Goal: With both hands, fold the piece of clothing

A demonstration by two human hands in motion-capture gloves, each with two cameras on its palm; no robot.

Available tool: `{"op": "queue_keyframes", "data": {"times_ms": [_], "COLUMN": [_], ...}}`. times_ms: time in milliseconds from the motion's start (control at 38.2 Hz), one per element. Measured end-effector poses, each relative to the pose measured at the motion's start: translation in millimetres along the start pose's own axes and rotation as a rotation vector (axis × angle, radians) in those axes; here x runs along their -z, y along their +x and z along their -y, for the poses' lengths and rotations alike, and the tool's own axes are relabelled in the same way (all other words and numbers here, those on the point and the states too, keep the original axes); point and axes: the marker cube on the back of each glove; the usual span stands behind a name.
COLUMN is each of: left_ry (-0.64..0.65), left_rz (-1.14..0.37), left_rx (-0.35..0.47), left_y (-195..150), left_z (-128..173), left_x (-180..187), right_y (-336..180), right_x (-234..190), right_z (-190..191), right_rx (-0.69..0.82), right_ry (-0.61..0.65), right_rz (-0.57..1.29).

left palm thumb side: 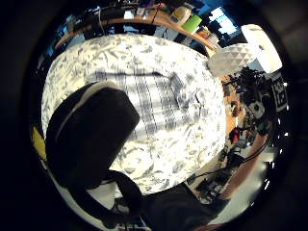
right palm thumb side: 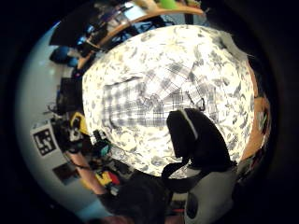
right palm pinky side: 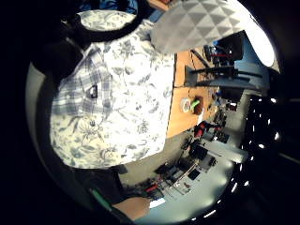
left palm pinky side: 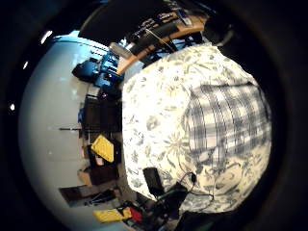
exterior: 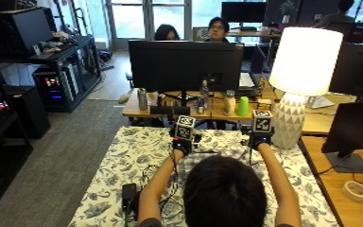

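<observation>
A pale checked shirt (exterior: 222, 143) lies spread flat on the flower-patterned tablecloth (exterior: 125, 165); my head hides most of it in the outside view. The palm views show it whole, with collar and a chest pocket (left palm thumb side: 163, 103) (right palm thumb side: 154, 100) (left palm pinky side: 226, 125) (right palm pinky side: 86, 89). My left hand (exterior: 181, 144) hovers over the shirt's far left part, and my right hand (exterior: 259, 140) over its far right part. Both palms face down with the shirt some way below them, and no cloth is in either hand. A black thumb (left palm thumb side: 91, 139) of the left glove shows in the left thumb side view.
A white lamp (exterior: 301, 61) with a faceted base (exterior: 288, 124) stands just right of my right hand. A black box (exterior: 129, 191) with cables lies on the cloth at my left elbow. Beyond the table's far edge is a desk with a monitor (exterior: 185, 59) and bottles.
</observation>
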Motion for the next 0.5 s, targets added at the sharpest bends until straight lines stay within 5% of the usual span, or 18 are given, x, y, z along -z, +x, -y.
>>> {"op": "queue_keyframes", "data": {"times_ms": [105,262,498], "left_ry": [-0.012,-0.369,-0.569], "left_rz": [0.076,0.008,-0.012], "left_rx": [0.115,0.189,0.267], "left_y": [-3,10,12], "left_z": [-8,-34,-40], "left_x": [-20,-85,-155], "right_y": [6,10,3], "right_x": [-19,-82,-165], "right_z": [-12,-13,2], "right_rx": [-0.054,-0.149,-0.278], "right_ry": [-0.048,-0.219,-0.323], "right_rz": [0.057,0.162,0.176]}}
